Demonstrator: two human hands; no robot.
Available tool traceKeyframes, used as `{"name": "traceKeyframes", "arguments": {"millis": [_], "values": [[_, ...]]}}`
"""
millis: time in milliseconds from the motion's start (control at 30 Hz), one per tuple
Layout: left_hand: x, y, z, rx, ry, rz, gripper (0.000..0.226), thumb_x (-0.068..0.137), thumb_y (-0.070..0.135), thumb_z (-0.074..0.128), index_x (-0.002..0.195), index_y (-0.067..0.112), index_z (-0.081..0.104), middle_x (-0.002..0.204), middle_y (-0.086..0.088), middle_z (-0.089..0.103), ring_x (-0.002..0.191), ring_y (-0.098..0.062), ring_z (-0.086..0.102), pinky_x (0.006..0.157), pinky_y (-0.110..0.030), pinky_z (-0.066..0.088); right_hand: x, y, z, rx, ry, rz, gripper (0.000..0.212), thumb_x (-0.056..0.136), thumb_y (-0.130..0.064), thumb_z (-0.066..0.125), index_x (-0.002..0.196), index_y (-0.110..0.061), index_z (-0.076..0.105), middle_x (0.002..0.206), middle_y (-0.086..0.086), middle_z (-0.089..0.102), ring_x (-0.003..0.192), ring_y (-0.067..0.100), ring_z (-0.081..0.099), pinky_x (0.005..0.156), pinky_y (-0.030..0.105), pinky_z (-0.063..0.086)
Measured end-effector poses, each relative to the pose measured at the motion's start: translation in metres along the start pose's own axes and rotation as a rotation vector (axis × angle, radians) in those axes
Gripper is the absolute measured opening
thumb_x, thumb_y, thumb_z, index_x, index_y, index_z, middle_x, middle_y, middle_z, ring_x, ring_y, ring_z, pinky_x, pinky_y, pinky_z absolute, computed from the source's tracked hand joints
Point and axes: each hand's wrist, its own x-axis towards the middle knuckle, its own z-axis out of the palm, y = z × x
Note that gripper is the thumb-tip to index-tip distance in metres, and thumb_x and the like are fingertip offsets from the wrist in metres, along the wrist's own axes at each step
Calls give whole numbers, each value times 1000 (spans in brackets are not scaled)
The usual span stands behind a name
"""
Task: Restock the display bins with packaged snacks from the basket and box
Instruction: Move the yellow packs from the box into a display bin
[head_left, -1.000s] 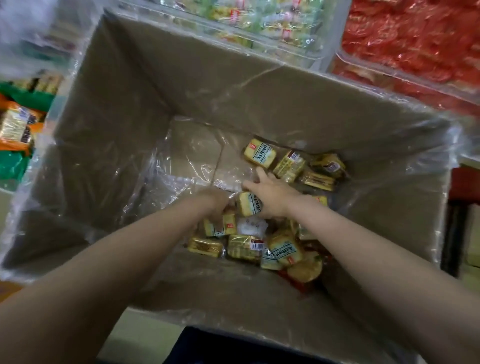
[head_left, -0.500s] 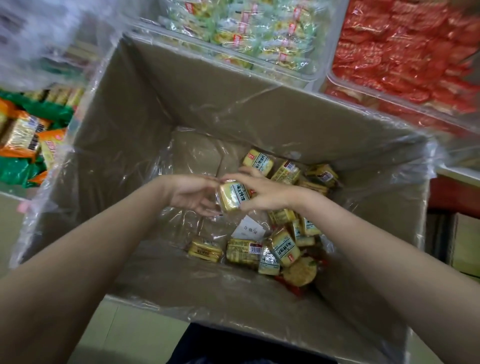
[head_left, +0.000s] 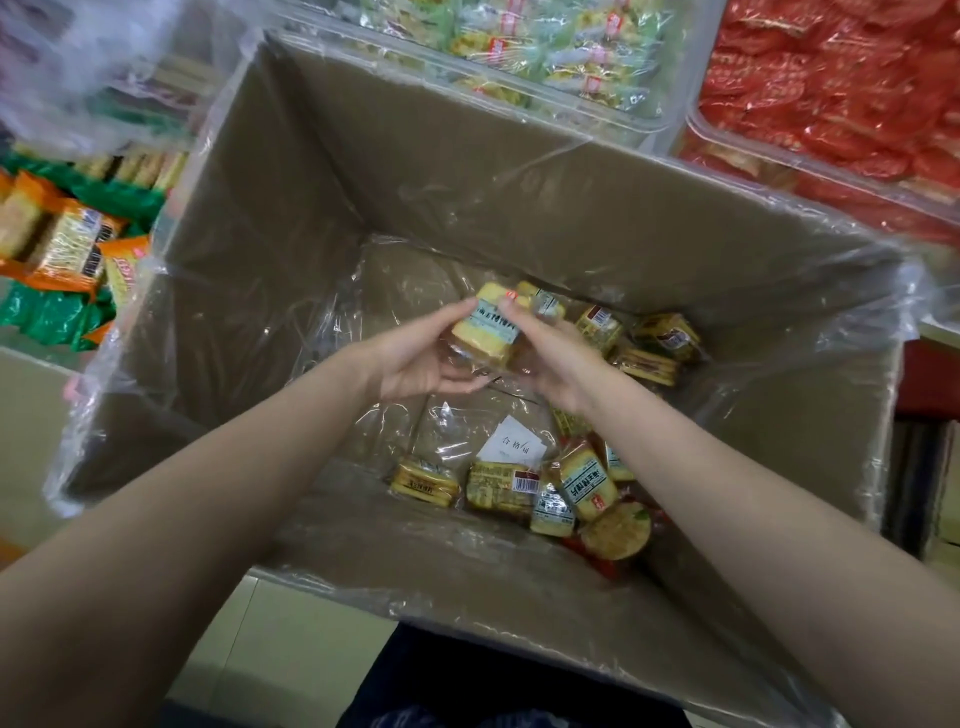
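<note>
- white paper slip (head_left: 511, 446) w/ printed characters, lying on box floor, center frame, among the packets
- pale floor tile (head_left: 291, 634) showing lower left-center, below the box edge
- dark blue clothing (head_left: 498, 686) at bottom center
- dark red shelf edge (head_left: 930, 379) far right

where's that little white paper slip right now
In the head view, the white paper slip lies on the box floor, right of centre, just above the loose snack packs.

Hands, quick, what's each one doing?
Left hand: holding the yellow snack packets.
Right hand: holding the same packets from the other side.
</note>
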Motion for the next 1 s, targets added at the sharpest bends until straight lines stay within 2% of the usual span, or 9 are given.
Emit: {"name": "traceKeyframes", "arguments": {"millis": [67,133,267,333,500,600,667,800,1000], "values": [[4,1,3,158,1,-33,48,89,50,48,120,14,54,119,-8,58,103,-27,62,86,-38,54,6,9,-2,93,-49,69,50,85,-33,66,127,-10,52,109,9,68,97,22,66,89,38,53],[1,1,-4,555,7,-193,61,89,60,37,124,14,53,123,-1,55,111,-23,55,90,-36,49,9,14,-12,-52,-29,66,50,82,-30,69,124,-9,52,104,8,69,88,19,68,75,32,57],[7,-22,-30,1183,77,-635,50,97,42,41,117,-1,56,103,-14,63,76,-21,56,61,-26,44,8,23,-37,-380,-62,209,61,74,-36,76,124,-12,50,107,5,67,95,20,65,80,36,55],[16,-44,-28,1295,-13,-804,41,96,40,43,95,3,60,78,-9,61,58,-15,53,49,-21,42,7,30,-39,-360,-100,250,67,70,-36,78,126,-12,48,112,6,66,101,21,64,84,35,53],[30,-60,-22,1161,-1,-753,18,90,21,60,94,4,56,72,-7,54,57,-16,51,43,-20,42,5,39,-33,-357,-164,239,96,62,-38,80,142,-14,34,135,8,53,119,23,53,104,39,41],[30,-39,-24,901,37,-495,32,87,2,60,116,6,49,93,-12,61,81,-25,62,58,-27,53,1,35,-36,-392,-260,238,72,79,-20,72,139,-9,36,132,7,54,105,16,60,81,22,52],[21,-19,-21,721,32,-350,39,86,-6,56,118,15,46,99,-11,61,85,-24,63,69,-30,54,-1,31,-38,-311,-338,250,59,80,-11,69,133,-5,44,118,8,64,95,15,66,71,23,54],[8,11,-16,556,-65,-279,48,85,-13,50,119,21,49,109,-10,61,89,-20,64,79,-34,55,-2,17,-47,-213,-415,247,71,67,-15,74,132,-10,44,120,9,64,105,22,64,83,34,52],[13,20,11,569,-83,-226,41,91,-10,41,125,11,48,105,-7,60,93,-19,61,84,-35,53,-12,2,-47,-561,-485,183,72,74,-19,76,136,-19,39,125,-1,57,117,18,53,103,35,40]]}}
